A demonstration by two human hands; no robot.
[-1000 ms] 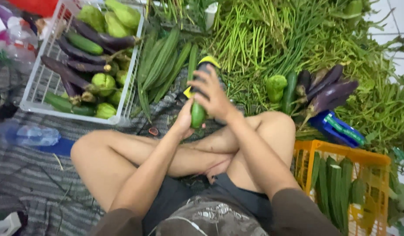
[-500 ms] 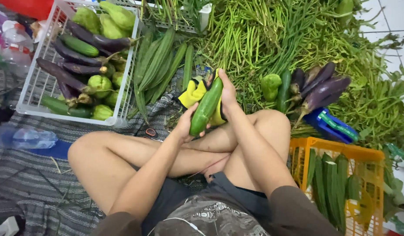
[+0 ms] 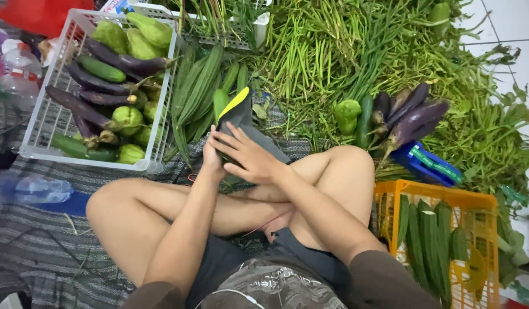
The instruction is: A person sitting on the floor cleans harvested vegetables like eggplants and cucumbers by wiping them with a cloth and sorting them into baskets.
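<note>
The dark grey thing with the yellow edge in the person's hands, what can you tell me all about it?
The dark grey cloth with a yellow edge looks soft and folded, like a rag or glove; which one is hard to tell. It stands up tilted, yellow strip on top. The left hand grips its near side and the right hand lies spread over its front. A green cucumber tip pokes out just behind it. It is held above the striped mat, over the person's crossed legs.
</note>
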